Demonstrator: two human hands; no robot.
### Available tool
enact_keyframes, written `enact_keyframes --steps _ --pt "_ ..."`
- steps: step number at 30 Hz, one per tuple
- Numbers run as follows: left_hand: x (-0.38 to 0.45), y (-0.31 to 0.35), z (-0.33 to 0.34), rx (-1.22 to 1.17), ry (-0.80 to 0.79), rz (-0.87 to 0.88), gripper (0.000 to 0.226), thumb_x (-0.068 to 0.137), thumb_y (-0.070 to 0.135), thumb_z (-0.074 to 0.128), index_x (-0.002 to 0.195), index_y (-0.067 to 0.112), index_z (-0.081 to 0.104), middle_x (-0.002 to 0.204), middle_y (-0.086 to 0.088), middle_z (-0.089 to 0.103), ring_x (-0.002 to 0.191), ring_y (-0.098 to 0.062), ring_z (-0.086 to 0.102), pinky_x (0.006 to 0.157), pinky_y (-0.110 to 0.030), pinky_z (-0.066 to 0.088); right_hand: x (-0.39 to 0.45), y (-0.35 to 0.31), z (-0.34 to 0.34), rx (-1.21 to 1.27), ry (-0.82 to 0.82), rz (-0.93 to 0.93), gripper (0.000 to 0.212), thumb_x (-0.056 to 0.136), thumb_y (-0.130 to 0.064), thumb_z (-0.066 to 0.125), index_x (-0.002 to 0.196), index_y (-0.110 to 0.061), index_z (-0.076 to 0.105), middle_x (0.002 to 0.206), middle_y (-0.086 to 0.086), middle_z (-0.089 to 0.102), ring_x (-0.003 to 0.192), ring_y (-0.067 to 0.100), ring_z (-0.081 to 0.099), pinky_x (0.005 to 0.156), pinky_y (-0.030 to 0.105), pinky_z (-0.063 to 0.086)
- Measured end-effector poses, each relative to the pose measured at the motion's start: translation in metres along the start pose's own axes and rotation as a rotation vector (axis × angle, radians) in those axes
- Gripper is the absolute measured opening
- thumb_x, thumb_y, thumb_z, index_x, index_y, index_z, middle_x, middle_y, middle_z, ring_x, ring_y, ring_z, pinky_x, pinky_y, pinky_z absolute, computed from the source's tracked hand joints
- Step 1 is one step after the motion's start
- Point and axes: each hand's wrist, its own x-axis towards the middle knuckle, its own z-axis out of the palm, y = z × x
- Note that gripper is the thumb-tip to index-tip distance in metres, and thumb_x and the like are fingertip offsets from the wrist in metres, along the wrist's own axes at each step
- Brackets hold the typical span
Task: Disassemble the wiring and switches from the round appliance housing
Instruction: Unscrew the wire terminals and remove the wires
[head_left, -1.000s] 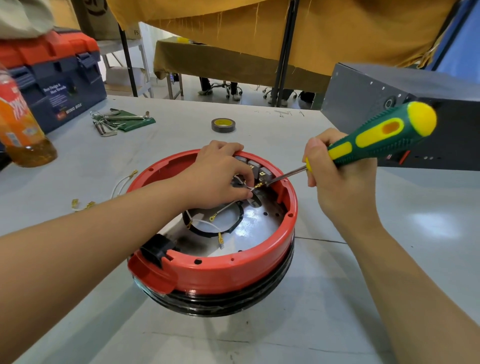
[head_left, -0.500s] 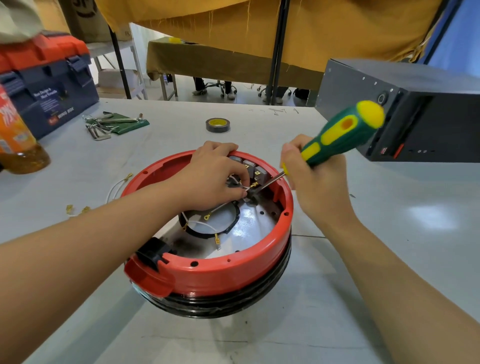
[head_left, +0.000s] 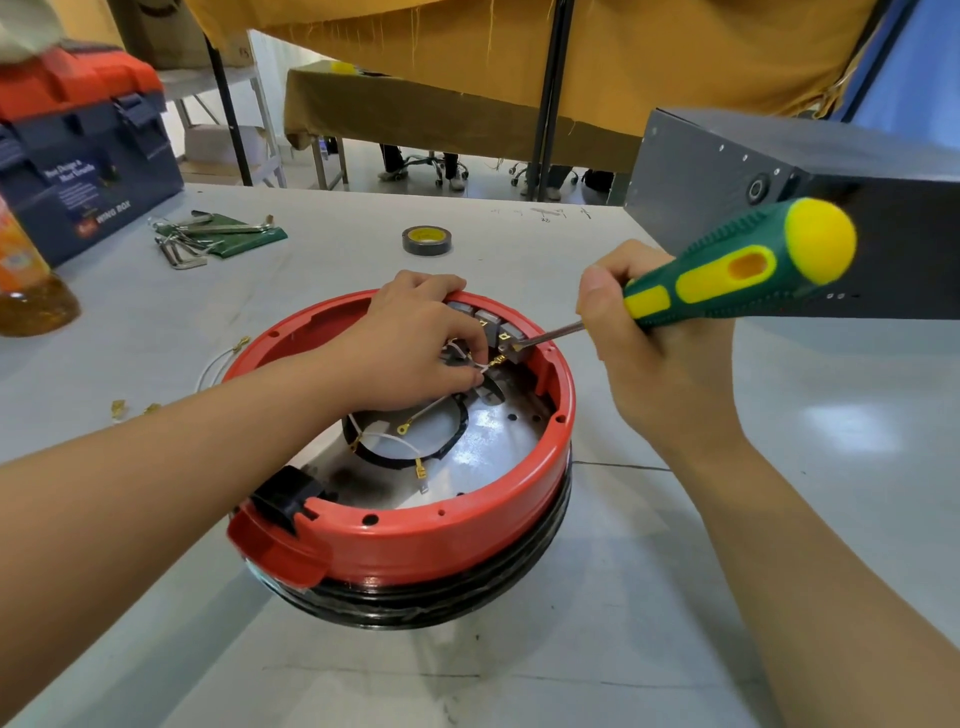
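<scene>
Housing (head_left: 415, 535) on table, mid-bench. Left hand (head_left: 410, 348) pinching white wire (head_left: 480, 368) at switches (head_left: 511, 338); right hand (head_left: 660, 364) fisted round screwdriver (head_left: 727, 275). Pry terminal gently w/ tip, pull straight.

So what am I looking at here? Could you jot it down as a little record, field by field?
Object worked on: round red housing, open side up, on a grey table
Left hand: inside the housing, pinching a white wire
Right hand: grips a green and yellow screwdriver
Screwdriver tip: at the grey switches on the far inner wall
Loose inside: more white wires with brass terminals
Nearby: tape roll, hex keys, blue toolbox
</scene>
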Motion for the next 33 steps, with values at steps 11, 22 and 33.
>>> enact_keyframes --steps 11,22,33 --pt "0.000 -0.001 0.001 -0.008 0.000 0.008 0.013 0.084 0.041 0.064 0.096 0.038 0.065 0.152 -0.007 0.027 0.138 -0.028 0.017 0.111 -0.042 0.020 -0.001 0.006 0.001 0.044 -0.021 0.034 0.025 0.089 0.000 0.051 0.067 -0.012 0.049 0.057 -0.012 0.046 0.053 0.000 0.049 0.057 0.006 0.035" --pt "0.001 -0.002 0.001 0.001 0.002 0.012 0.015 0.084 0.040 0.064 0.099 0.037 0.066 0.152 -0.008 0.027 0.138 -0.029 0.018 0.110 -0.041 0.021 0.004 0.008 0.000 0.079 -0.001 0.183 0.026 0.087 -0.009 0.048 0.062 -0.010 0.047 0.050 -0.011 0.042 0.051 0.006 0.042 0.054 0.012 0.034" --pt "0.001 -0.001 0.002 0.011 0.007 0.017 0.016 0.084 0.040 0.064 0.099 0.036 0.066 0.152 -0.009 0.027 0.138 -0.029 0.018 0.110 -0.041 0.021 0.007 0.011 0.004 0.154 0.135 0.288 0.029 0.085 -0.013 0.048 0.061 0.003 0.047 0.053 0.007 0.038 0.051 0.016 0.037 0.052 0.021 0.033"
